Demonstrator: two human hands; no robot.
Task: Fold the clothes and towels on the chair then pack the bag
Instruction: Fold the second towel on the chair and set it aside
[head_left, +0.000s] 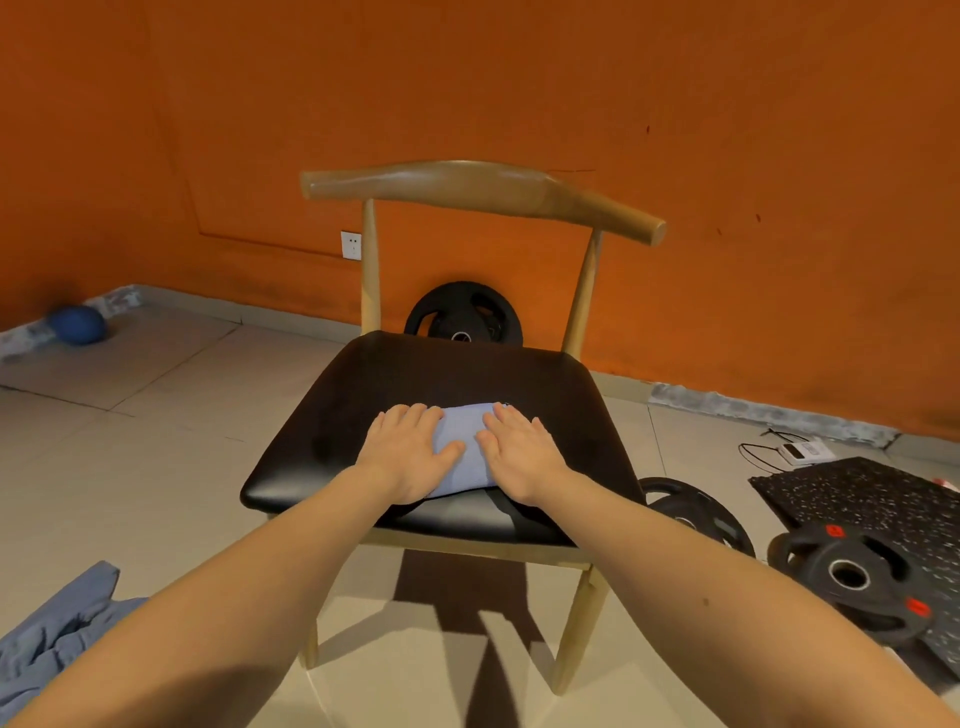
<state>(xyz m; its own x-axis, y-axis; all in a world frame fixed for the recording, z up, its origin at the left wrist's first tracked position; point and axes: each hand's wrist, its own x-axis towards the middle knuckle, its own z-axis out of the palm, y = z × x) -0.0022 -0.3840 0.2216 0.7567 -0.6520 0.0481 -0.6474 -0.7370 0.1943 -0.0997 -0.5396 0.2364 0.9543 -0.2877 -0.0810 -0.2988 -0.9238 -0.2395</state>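
Straight fingers of the left hand (404, 451) and right hand (519, 451) lie flat — pressing, not gripping — on a folded light-blue towel (464, 451) at the front middle of the chair (363, 395) seat; blue clothing (57, 629) lies crumpled on the floor — lower left.

The black seat of the chair (415, 374) is carrying one folded pale blue towel (465, 428), which is lying flat near the front edge, roughly midway between the side edges.
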